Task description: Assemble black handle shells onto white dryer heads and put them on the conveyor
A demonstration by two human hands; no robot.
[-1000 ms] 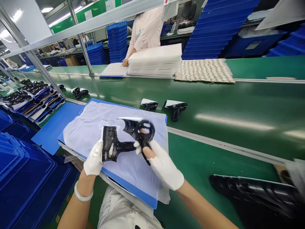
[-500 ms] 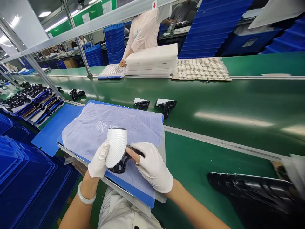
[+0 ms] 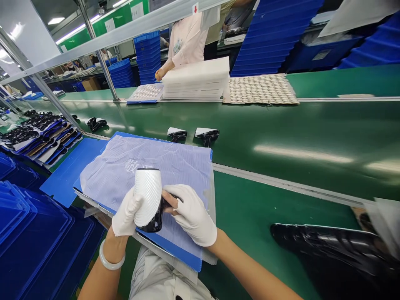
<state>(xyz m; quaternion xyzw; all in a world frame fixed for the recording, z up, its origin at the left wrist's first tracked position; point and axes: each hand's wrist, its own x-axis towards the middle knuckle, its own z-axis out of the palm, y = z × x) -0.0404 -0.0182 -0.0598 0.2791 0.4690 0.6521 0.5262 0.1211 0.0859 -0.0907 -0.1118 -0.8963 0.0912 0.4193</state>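
A hair dryer housing [image 3: 148, 198] with a white, spirally ribbed barrel and a glossy black lower part is held upright above the covered pad. My gloved left hand [image 3: 127, 212] is closed on the barrel's left side. On the other side, my right hand [image 3: 190, 214] closes around the black handle, which is mostly hidden behind its fingers. Its glove leaves the thumb and a fingertip bare, close to the black edge. Beneath both hands lies a thin whitish sheet [image 3: 178, 162] over a blue board [image 3: 175, 246].
Two similar white-and-black housings [image 3: 207, 134] lie on the green conveyor [image 3: 250, 129] beyond the board. Stacked blue bins [image 3: 37, 241] stand at left, near racked black parts [image 3: 40, 129]. A large black object [image 3: 328, 246] is at right. Across the belt, a person [image 3: 187, 41] stands behind stacked white sheets [image 3: 196, 79].
The held housing has turned slightly, so its handle shows less. My right hand has shifted left and closer to it. The housings on the conveyor have moved left.
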